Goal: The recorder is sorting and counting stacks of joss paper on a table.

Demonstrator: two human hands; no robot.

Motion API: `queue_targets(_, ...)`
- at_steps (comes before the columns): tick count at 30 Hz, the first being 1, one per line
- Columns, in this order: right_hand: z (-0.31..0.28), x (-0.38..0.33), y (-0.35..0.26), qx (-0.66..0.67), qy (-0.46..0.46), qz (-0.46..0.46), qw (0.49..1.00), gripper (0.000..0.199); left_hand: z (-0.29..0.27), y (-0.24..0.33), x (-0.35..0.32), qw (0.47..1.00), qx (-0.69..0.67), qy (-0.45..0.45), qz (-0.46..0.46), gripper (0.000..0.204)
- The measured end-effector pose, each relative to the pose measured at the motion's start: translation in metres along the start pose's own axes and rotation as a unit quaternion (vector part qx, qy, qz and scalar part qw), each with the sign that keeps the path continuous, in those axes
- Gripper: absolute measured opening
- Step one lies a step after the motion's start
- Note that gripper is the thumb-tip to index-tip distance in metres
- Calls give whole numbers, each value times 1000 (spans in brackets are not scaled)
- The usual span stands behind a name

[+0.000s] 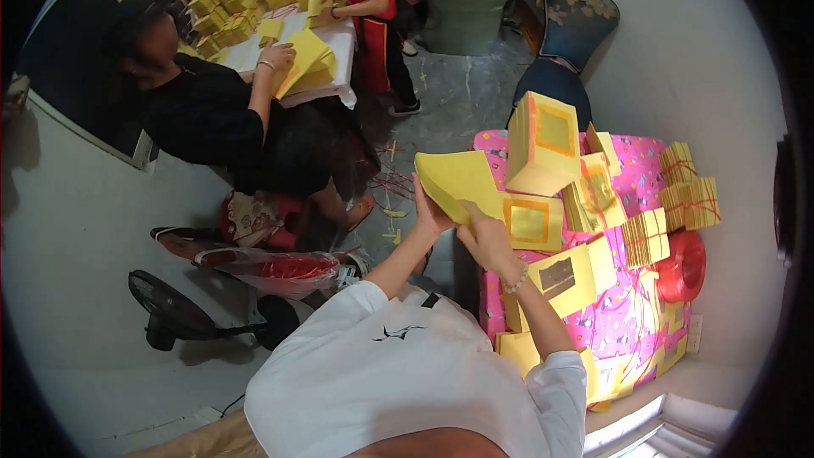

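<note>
A folded stack of yellow paper [468,180] is held in front of me, beside the table's left edge. My left hand [431,210] supports it from the left, thumb up along its near edge. My right hand [489,242], below a beaded bracelet, is closed on the near right corner of the same paper. Just right of the paper stands a tall block of yellow paper [527,171] with an orange-bordered square on it. Lower stacks of yellow paper [532,223] with similar squares lie near my right hand.
The table's pink patterned cloth [636,161] bears bundles tied with red string [646,239] and a red plastic roll [681,267]. A blue chair [577,21], green sack [466,8] and black fan [165,301] stand around. A person in black [199,114] handles yellow paper at a white table [341,55].
</note>
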State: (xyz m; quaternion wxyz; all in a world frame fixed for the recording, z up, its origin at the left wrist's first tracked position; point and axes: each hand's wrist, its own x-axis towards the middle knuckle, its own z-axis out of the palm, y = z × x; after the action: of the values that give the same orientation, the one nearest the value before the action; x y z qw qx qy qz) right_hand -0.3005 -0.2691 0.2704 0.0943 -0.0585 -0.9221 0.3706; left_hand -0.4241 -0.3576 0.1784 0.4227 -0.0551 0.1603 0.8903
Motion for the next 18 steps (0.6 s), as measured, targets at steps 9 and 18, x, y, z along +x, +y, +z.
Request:
queue_targets(9,33,32,-13,-31,-24,-85,996,42,-37,35,17,992,72,50,94,78)
queue_targets(18,38,51,11,78,-43,79,993,38,-29,50,32,998,9,64,16,90)
